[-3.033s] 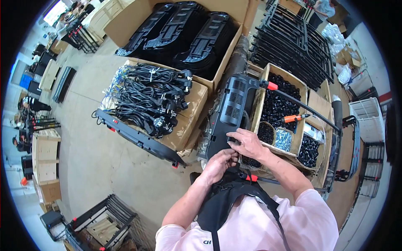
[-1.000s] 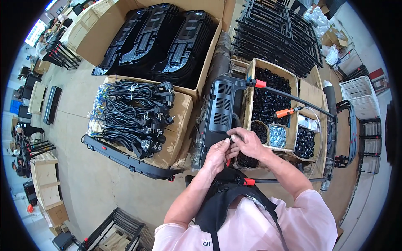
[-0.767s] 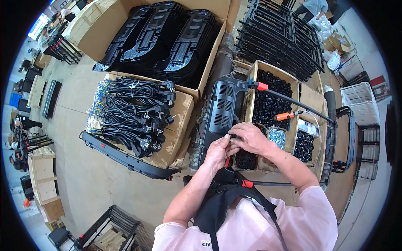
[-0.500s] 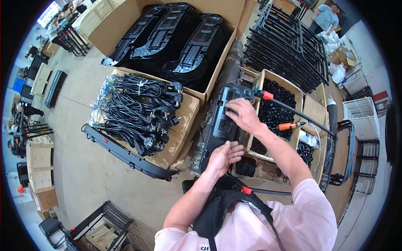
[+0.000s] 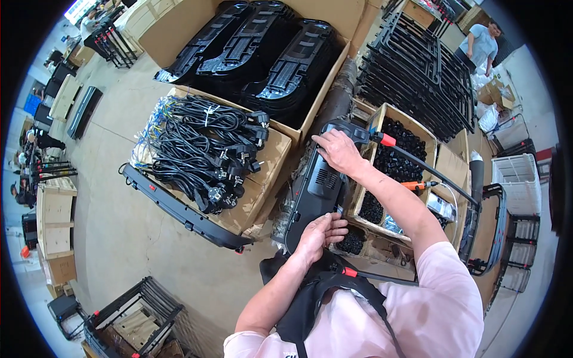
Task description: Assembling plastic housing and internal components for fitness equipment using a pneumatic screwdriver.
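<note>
A long black plastic cover (image 5: 319, 186) with vent slots lies lengthwise in front of me, on a black tube frame (image 5: 439, 174) with red end pieces. My right hand (image 5: 341, 152) rests over the far part of the cover, its bent fingers apart on the top and left edge. Close to the near end, my left hand (image 5: 319, 237) stays at the cover's right side with its fingers stretched out to the right. I see nothing held in either hand. Part of the cover is hidden beneath my hands.
A bundle of black power cables (image 5: 206, 149) lies on a carton at left, beside another black panel (image 5: 179, 206). Behind stands a carton of black shells (image 5: 286, 68). At right, a bin of small black parts (image 5: 400, 134) has an orange screwdriver (image 5: 418, 185) over it. Another person (image 5: 478, 45) stands far right.
My right hand has moved from the vents toward the cover's far left edge. My left hand has shifted slightly nearer to me. The whole view has shifted a little.
</note>
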Available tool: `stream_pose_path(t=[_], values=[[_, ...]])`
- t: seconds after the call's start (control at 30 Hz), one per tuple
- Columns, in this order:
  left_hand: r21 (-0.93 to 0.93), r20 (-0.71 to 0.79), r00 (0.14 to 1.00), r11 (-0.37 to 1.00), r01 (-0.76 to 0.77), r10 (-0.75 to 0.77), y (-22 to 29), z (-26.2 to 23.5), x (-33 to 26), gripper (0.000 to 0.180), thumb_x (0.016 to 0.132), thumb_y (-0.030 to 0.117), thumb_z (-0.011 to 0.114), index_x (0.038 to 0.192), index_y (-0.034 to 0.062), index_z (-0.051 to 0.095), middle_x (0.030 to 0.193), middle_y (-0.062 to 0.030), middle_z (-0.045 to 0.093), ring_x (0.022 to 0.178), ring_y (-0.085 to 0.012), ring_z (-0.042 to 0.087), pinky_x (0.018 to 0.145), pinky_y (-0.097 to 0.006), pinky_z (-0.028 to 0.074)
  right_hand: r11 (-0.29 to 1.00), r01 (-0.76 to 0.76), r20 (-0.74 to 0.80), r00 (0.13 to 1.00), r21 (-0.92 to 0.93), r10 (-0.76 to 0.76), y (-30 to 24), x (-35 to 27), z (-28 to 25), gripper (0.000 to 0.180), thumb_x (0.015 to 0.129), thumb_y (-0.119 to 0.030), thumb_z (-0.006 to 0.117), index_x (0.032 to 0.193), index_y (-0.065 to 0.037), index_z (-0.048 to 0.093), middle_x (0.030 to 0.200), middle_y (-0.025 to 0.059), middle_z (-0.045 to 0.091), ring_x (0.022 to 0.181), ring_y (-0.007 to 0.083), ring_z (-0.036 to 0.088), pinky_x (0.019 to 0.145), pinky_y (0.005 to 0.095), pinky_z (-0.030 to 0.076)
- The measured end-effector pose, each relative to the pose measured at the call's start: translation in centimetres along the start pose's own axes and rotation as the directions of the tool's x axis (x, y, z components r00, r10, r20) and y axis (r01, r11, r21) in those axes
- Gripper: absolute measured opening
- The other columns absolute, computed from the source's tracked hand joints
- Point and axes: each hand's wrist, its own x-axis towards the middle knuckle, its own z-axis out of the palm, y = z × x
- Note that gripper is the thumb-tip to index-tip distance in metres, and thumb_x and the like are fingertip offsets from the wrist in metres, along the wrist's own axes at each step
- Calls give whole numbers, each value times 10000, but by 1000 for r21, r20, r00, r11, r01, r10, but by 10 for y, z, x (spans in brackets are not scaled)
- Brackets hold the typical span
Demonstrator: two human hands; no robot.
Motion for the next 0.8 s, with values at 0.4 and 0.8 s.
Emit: stream_pose_path(t=[0.4,0.8], values=[[66,-3,1000,998,-19,19,-14,3,9,360,1150,315,483,1325,29,615,1180,-114,725,983,-206,727,875,-353,610,852,-524,318,808,5,495,40,-222,-27,138,882,-158,722,930,-30,735,937,197,691,918,415,709,805,532,577],[232,-21,999,972,41,-37,-52,60,78,372,1142,322,508,1310,14,632,1171,-111,721,1053,-228,714,958,-377,584,863,-501,618,661,-57,425,45,-275,24,392,921,-123,626,1308,-66,655,1198,284,664,1095,442,709,934,502,588]])
